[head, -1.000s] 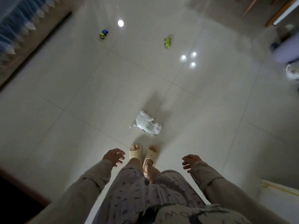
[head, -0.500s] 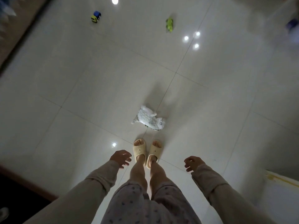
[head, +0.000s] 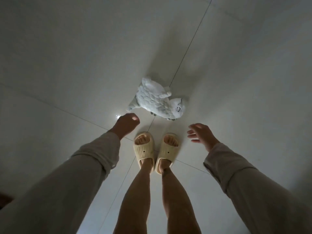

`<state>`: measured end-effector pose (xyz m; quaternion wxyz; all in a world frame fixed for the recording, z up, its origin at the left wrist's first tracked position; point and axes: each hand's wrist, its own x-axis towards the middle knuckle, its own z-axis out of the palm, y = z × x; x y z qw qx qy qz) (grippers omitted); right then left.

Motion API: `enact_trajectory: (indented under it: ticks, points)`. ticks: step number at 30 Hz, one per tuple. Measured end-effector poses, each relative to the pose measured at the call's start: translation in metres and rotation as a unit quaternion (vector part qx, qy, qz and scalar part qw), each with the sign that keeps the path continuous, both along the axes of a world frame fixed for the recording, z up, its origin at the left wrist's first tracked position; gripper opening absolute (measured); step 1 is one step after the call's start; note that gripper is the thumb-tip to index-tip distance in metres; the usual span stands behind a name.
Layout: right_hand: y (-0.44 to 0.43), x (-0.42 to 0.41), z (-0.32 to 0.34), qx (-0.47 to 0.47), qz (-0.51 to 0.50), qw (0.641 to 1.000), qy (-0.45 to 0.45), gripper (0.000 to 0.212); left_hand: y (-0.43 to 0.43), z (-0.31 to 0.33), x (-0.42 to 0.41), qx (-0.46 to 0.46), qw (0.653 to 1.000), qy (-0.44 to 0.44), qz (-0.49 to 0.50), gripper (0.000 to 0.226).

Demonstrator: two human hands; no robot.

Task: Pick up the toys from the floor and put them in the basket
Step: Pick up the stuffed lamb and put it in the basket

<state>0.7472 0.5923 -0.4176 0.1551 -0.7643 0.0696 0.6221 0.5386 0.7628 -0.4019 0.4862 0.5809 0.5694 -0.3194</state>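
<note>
Left hand near fluffy white plush toy

1. There is only one view, from a wide-angle camera worn on the person's head.
2. It looks steeply down along the body to the pale glossy tiled floor, and a little forward.
3. The bare legs and the cream ribbed rubber slippers stand in the lower middle, so the person's own feet are almost directly under the lens.
4. The left hand and the right hand enter from the bottom corners; the sleeves look large because they are near the camera.
5. The fluffy white plush toy animal lies near the centre of the frame, just in front of the slippers.
6. The edges are bent and dark from the wide lens.
</note>
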Motion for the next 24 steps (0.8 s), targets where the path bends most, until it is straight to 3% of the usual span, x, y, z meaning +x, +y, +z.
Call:
enact_trajectory:
  ticks: [3,5,8,11,14,17,19,21,24]
  points:
    - [0.011,-0.002,-0.077,-0.004,-0.016,1.000,-0.012,0.025,0.017,-0.078,0.010,0.080,0.995,0.010,-0.051,0.039]
    - [0.018,0.000,-0.119,-0.011,-0.056,0.998,-0.038,0.045,0.025,-0.123,0.018,0.151,0.986,-0.004,-0.070,0.047]
    - [0.022,0.001,-0.163,-0.019,-0.157,0.987,-0.027,0.066,0.038,-0.172,0.032,0.222,0.974,-0.021,0.026,0.057]
    - [0.022,0.002,-0.195,0.006,-0.208,0.978,0.016,0.064,0.051,-0.212,0.046,0.167,0.977,-0.019,0.131,0.056]
    - [0.020,-0.003,-0.205,0.046,-0.256,0.965,0.024,0.046,0.046,-0.231,0.041,0.100,0.976,-0.049,0.187,0.057]
    - [0.012,-0.005,-0.181,0.034,-0.258,0.965,0.007,0.041,0.035,-0.216,0.027,0.073,0.975,-0.022,0.208,0.059]
    - [0.006,-0.009,-0.149,0.005,-0.230,0.973,-0.009,0.048,0.021,-0.184,0.014,0.056,0.971,-0.007,0.231,0.047]
    - [-0.003,-0.015,-0.103,0.000,-0.195,0.980,-0.038,0.054,0.002,-0.134,-0.001,0.037,0.964,-0.005,0.265,0.035]
    - [-0.019,-0.026,-0.009,0.031,-0.134,0.989,-0.047,0.056,-0.020,-0.029,-0.024,-0.014,0.946,-0.010,0.324,0.044]
